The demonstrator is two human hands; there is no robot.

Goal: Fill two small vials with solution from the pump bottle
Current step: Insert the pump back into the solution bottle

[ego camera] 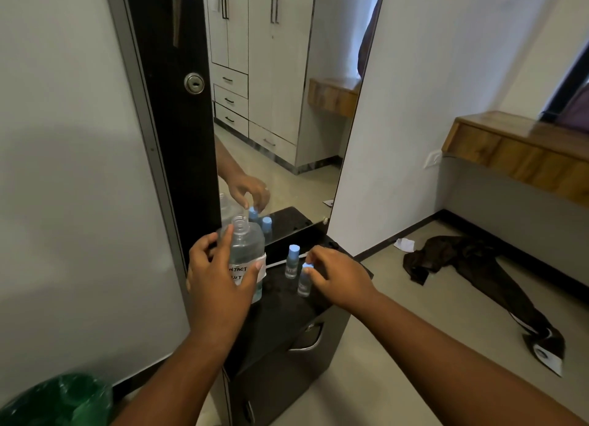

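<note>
A clear bottle [247, 247] with an open threaded neck and a white handwritten label stands on the small black cabinet top [287, 301]; no pump head is on it. My left hand [220, 275] wraps around its left side and label. Two small clear vials with light blue caps stand to its right. The farther vial [292, 261] is free. My right hand [338, 277] pinches the blue cap of the nearer vial [304, 283], which stays upright on the cabinet.
A tall mirror [280, 106] right behind the cabinet reflects my hand, the vials and a wardrobe. Dark cloth [471, 266] and paper scraps lie on the floor to the right. A wooden shelf [516, 151] juts from the right wall. A green bag [60, 400] sits bottom left.
</note>
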